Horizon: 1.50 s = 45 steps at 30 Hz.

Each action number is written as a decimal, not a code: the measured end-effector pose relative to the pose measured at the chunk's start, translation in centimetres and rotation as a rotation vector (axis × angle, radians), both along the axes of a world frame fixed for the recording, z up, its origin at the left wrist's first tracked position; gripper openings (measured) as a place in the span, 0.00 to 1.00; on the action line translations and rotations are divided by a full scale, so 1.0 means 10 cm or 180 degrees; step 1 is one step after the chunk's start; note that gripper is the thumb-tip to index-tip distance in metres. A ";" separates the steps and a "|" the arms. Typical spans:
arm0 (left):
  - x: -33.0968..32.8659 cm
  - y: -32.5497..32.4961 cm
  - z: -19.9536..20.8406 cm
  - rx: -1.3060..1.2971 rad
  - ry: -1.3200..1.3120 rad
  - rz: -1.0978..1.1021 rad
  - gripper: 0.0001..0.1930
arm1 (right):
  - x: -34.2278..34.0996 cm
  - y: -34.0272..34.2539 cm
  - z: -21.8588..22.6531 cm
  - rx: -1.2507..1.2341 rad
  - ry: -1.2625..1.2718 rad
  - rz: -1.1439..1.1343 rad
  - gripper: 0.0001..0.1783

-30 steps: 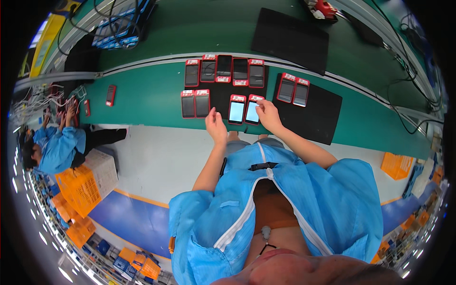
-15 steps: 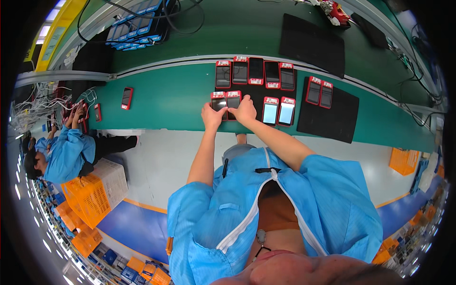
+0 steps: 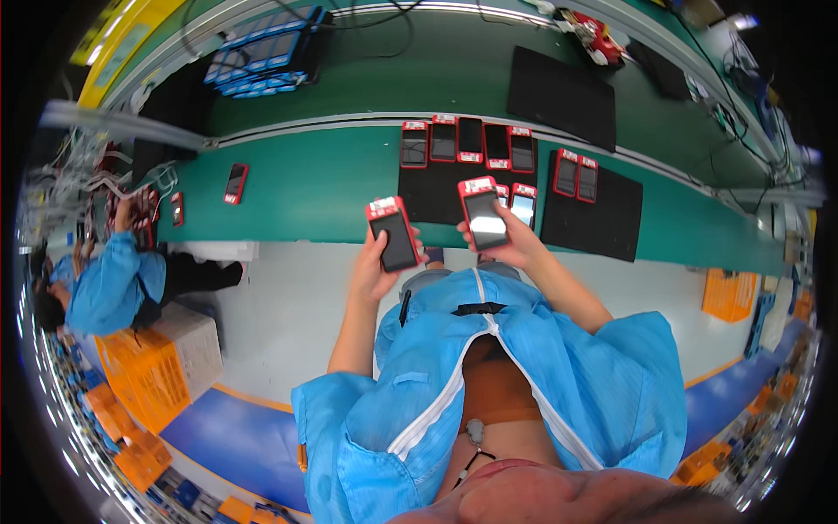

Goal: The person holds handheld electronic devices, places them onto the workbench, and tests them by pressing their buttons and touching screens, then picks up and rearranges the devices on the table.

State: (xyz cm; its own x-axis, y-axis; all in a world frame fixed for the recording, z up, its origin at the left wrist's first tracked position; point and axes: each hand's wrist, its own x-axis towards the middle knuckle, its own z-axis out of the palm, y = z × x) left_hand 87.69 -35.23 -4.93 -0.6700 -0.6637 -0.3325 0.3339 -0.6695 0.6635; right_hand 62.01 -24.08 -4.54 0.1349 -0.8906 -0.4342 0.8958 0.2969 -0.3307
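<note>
Fingers closed around the sides, the left hand [image 3: 373,272] grips one phone [image 3: 396,240] and the right hand [image 3: 518,243] another phone [image 3: 483,214], probably to leave both screens mostly uncovered.

The right grip [image 3: 518,244] partly hides a lit device [image 3: 524,205].

Plain green across the workbench [image 3: 305,210]; black on the right mat [image 3: 602,223] lying on it. Near its front edge, red around the left handset [image 3: 398,234] and the right handset [image 3: 482,212], white on their labels [image 3: 384,208], dark grey on the left screen [image 3: 401,250], bright white over part of the right screen [image 3: 488,229]. Light blue on the jacket [image 3: 602,375] in front of it; orange on the crate [image 3: 729,295] near its right end.
</note>
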 end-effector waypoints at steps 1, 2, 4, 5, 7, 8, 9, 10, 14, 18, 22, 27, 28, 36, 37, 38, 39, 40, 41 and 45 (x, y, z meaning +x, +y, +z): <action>0.03 0.18 0.10 0.0496 0.0665 -0.0058 0.23 | 0.01 0.05 0.10 -0.0037 -0.0414 0.0091 0.28; 0.05 0.33 0.17 0.0970 0.1342 -0.0112 0.25 | 0.03 0.07 0.20 -0.0102 -0.0411 0.0185 0.35; 0.06 0.63 0.27 0.0969 0.1403 0.0066 0.29 | 0.05 0.08 0.39 -0.0193 -0.0409 0.0410 0.35; 0.07 0.79 0.30 0.1019 0.1438 0.0129 0.32 | 0.07 0.09 0.43 -0.0267 -0.0419 0.0511 0.35; 0.05 1.09 0.32 0.1220 0.1237 0.0565 0.29 | 0.05 0.09 0.44 -0.0171 -0.0310 0.0775 0.36; 0.05 1.21 0.31 0.1106 0.1297 0.0686 0.29 | 0.01 0.11 0.37 -0.0338 -0.0549 0.0880 0.37; 0.05 1.36 0.28 0.0988 0.1345 0.0829 0.29 | -0.02 0.11 0.28 -0.0483 -0.0813 0.1002 0.37; 0.06 1.51 0.25 0.1024 0.1222 0.1070 0.29 | 0.01 0.12 0.30 -0.0602 -0.0957 0.1130 0.38; 0.19 2.09 0.02 0.0808 0.1381 0.1711 0.28 | 0.19 0.17 0.31 -0.0005 -0.0360 0.1709 0.38; 0.41 2.39 -0.06 0.0418 0.1674 0.1987 0.29 | 0.60 0.25 0.22 0.0120 -0.0723 0.2227 0.38; 0.65 2.62 0.08 0.0430 0.1380 0.2362 0.29 | 0.99 0.38 0.37 0.0326 -0.0662 0.2604 0.38; 1.32 2.78 0.13 0.0152 0.1394 0.2747 0.27 | 1.75 0.35 0.32 0.0014 -0.0208 0.2990 0.39; 1.50 2.80 0.15 0.0148 0.1332 0.2845 0.27 | 1.94 0.33 0.26 -0.0178 -0.0463 0.3078 0.40; 3.21 2.70 0.41 0.0048 0.1610 0.3387 0.28 | 4.03 0.01 0.48 -0.0765 -0.0371 0.3144 0.38; 3.41 2.64 0.43 -0.0107 0.1597 0.3281 0.28 | 4.25 -0.06 0.58 -0.0849 -0.0368 0.3087 0.37; 3.58 2.54 0.47 -0.0103 0.1610 0.3246 0.28 | 4.43 -0.13 0.67 -0.0840 -0.0263 0.2949 0.37; 3.73 2.45 0.54 -0.0103 0.1617 0.3201 0.28 | 4.57 -0.21 0.73 -0.0789 -0.0239 0.2873 0.37; 3.85 2.37 0.57 -0.0041 0.1630 0.3143 0.28 | 4.68 -0.30 0.76 -0.0953 -0.0283 0.2816 0.38; 3.95 2.27 0.59 -0.0094 0.1720 0.3084 0.28 | 4.75 -0.36 0.79 -0.1126 -0.0324 0.2756 0.38; 4.27 1.83 0.50 -0.0140 0.1906 0.2918 0.28 | 4.95 -0.68 0.79 -0.0849 -0.0262 0.2484 0.35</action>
State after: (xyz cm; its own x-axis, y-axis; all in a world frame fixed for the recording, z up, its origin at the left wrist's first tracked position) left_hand 130.41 -16.88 0.10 0.0390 -0.9959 -0.0815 0.9694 0.0179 0.2449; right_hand 111.50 -30.90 3.32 0.7791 -0.5995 -0.1834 0.4891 0.7642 -0.4205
